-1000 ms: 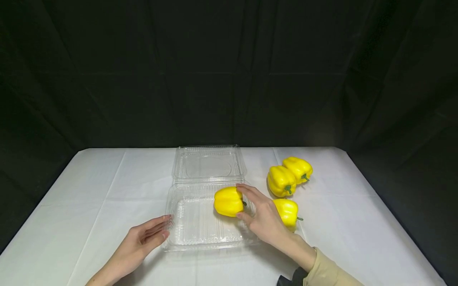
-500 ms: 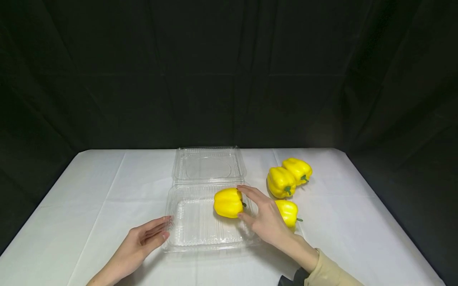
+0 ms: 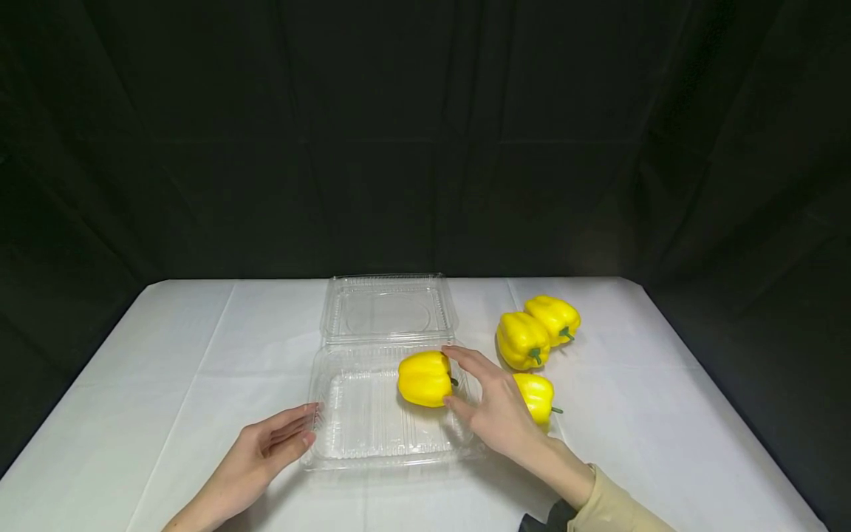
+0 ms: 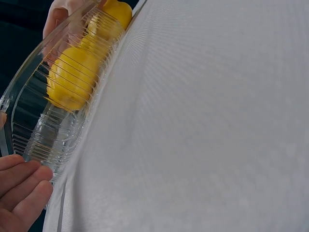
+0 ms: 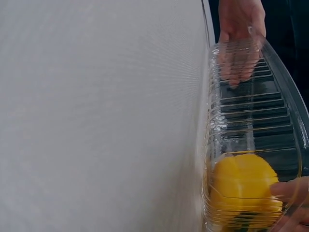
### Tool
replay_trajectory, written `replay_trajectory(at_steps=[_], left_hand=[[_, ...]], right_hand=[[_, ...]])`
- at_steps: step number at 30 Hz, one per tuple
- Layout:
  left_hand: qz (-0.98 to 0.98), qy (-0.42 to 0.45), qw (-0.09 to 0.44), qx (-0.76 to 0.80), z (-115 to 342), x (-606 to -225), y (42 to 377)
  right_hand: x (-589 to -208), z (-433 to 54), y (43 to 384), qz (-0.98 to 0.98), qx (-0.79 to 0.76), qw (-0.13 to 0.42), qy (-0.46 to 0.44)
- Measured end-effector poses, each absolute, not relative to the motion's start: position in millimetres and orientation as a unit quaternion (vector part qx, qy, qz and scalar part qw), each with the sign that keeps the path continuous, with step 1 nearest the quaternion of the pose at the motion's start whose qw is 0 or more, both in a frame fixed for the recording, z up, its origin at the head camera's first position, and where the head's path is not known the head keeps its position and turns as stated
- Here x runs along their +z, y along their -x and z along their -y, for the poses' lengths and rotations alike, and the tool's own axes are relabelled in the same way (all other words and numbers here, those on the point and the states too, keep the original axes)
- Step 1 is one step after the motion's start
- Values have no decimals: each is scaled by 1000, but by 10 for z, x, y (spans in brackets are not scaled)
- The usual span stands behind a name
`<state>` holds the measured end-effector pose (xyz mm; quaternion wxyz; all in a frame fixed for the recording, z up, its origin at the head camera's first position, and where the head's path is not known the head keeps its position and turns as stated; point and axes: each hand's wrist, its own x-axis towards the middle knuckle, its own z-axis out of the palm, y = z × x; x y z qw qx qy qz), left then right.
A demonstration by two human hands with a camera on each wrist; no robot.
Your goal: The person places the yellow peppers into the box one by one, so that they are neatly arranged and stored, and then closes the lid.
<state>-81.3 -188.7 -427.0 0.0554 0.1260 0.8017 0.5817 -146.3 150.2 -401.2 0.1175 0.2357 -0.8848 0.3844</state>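
A clear hinged plastic container [image 3: 364, 436] lies with its lid [image 3: 385, 316] folded back, away from me. Inside its base, toward the right, a yellow bell pepper [image 3: 424, 380] lies on its side, stem to the right. My right hand [image 3: 495, 406] holds this pepper [image 5: 244, 186] at the stem end, index finger at the far side and thumb at the near side. At the container's left wall rests my left hand [image 3: 262, 454], its fingers [image 4: 29, 180] nearly straight with their tips against the clear plastic.
Two more yellow bell peppers [image 3: 522, 340] lie close together on the white-covered table [image 3: 665, 414], right of the lid. A third pepper [image 3: 535, 397] sits beside the container's right side, partly hidden by my right hand. Black cloth [image 3: 425, 148] hangs behind the table.
Both hands, the container and the peppers keep their places. The whole head view has shifted down very slightly.
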Motion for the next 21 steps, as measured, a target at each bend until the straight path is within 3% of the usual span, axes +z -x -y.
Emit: replay_trajectory(at_steps=[21], left_hand=[[-802,-124,58,581,1884,-4255,818]], right_hand=[[-4000,-1587,1426,877,386,135,-252]])
